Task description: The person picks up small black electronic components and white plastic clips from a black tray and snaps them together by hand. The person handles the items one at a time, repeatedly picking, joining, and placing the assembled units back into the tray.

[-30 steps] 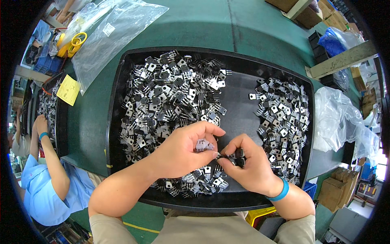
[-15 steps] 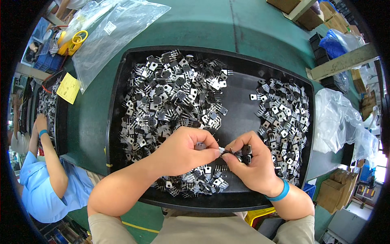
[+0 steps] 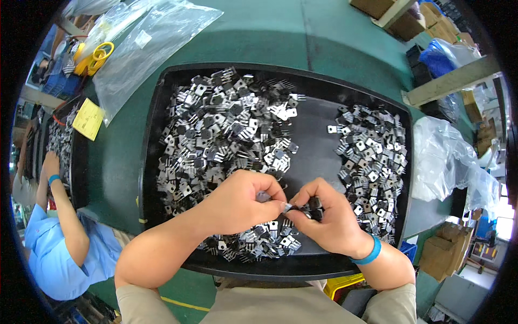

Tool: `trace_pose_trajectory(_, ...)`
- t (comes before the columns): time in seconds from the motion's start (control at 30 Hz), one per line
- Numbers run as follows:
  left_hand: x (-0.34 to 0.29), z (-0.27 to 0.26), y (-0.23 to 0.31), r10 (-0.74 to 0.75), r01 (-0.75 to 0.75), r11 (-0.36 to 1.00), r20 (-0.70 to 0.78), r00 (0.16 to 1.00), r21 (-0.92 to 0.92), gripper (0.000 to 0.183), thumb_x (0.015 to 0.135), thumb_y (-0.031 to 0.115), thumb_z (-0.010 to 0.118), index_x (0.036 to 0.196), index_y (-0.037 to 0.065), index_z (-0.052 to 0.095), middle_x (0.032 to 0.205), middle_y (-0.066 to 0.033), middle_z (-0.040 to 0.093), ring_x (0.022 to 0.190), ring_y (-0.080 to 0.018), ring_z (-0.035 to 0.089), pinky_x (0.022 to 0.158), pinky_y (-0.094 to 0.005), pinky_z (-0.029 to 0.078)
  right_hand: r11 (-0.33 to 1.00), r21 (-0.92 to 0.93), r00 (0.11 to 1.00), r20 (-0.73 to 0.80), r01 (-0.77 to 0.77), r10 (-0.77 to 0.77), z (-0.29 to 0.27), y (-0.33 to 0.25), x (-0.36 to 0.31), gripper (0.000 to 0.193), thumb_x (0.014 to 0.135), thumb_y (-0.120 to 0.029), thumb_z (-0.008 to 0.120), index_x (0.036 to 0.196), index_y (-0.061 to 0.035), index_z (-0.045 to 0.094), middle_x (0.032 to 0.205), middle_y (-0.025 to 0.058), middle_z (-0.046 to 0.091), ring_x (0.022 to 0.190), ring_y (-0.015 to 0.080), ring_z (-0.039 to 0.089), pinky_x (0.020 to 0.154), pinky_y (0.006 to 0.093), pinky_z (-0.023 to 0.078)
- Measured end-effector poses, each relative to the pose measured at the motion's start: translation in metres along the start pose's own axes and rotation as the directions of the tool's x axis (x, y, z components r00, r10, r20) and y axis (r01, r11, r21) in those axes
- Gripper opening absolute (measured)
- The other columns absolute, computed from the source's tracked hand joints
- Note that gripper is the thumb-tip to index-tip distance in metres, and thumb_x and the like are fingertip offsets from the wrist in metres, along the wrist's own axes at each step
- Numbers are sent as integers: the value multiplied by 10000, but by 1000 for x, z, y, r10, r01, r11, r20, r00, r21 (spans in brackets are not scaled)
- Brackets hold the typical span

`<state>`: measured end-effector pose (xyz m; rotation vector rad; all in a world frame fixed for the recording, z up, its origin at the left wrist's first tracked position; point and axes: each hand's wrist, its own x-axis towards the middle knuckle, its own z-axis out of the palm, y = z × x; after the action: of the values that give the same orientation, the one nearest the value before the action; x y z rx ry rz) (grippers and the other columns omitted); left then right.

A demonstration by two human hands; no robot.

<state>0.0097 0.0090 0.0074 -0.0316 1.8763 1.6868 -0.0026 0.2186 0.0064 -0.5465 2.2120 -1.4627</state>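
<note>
A black tray [image 3: 313, 135] lies in front of me with two heaps of black and silver three-legged transistors: a large left heap [image 3: 216, 135] and a smaller right heap [image 3: 372, 156]. Over the near middle of the tray, my left hand [image 3: 245, 200] pinches a small pale-tipped piece between thumb and forefinger, its exact form too small to make out. The closed fingers of my right hand [image 3: 332, 218] meet it there, thumb and forefinger touching the same spot. Dark transistors [image 3: 314, 207] show inside the curl of my right fingers. A greyish part shows within my left fingers.
Clear plastic bags lie at the back left [image 3: 156, 48] and on the right [image 3: 440, 162]. A yellow note [image 3: 88, 119] is on another tray's edge, where a co-worker's hand [image 3: 51, 162] reaches in. Cardboard boxes [image 3: 445, 251] stand lower right; a metal post [image 3: 448, 83] is upper right.
Both hands have dipped slightly toward me and left, still pinching together. The whole view has shifted a little left. The heaps look the same.
</note>
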Motion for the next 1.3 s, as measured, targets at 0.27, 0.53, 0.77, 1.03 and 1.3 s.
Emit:
trace_pose_trajectory(0.27, -3, -4, 1, -35, 24, 868, -13, 999, -496, 150, 885, 109, 565, 941, -15, 628, 759, -49, 624, 563, -47, 483, 458, -170, 331, 995, 62, 996, -37, 80, -77, -26, -40, -2, 297, 790, -30, 695, 1078, -16, 626, 937, 45, 646, 856, 105, 591, 785, 253, 472)
trace_pose_trajectory(0.53, -10, -3, 9, 62, -79, 863, -50, 997, -499, 111, 847, 49, 566, 936, 2, 612, 773, -32, 614, 587, -36, 481, 458, -164, 332, 983, 118, 903, -391, -142, 178, -108, -87, -41, 222, 847, -55, 615, 1062, -17, 649, 819, -29, 575, 656, 16, 496, 582, 186, 413)
trace_pose_trajectory(0.77, -11, 0, 9, 119, -139, 855, -72, 990, -501, 207, 799, 1, 541, 1004, -4, 566, 835, -63, 580, 591, -63, 466, 466, -182, 312, 896, -325, 850, -518, -302, 99, -130, -42, -105, 136, 832, -75, 632, 949, -7, 623, 830, 24, 619, 848, 110, 557, 782, 265, 443)
trace_pose_trajectory(1.03, -13, 5, 11, 131, -138, 868, -48, 990, -478, 205, 821, -2, 530, 1021, -9, 570, 848, -44, 570, 623, -47, 466, 492, -173, 329, 801, -591, 967, -247, -97, -65, -89, 16, -155, 391, 677, -115, 796, 981, -22, 568, 1038, 152, 542, 960, 333, 541, 860, 380, 448)
trace_pose_trajectory(1.3, -13, 1, 10, 182, -204, 856, -93, 979, -475, 222, 864, -11, 530, 1083, -7, 567, 909, -73, 594, 629, -41, 450, 488, -174, 310, 906, -418, 952, -298, -67, -67, -106, 4, -169, 268, 773, 38, 578, 1040, 18, 598, 1159, 191, 615, 1117, 313, 579, 980, 377, 424)
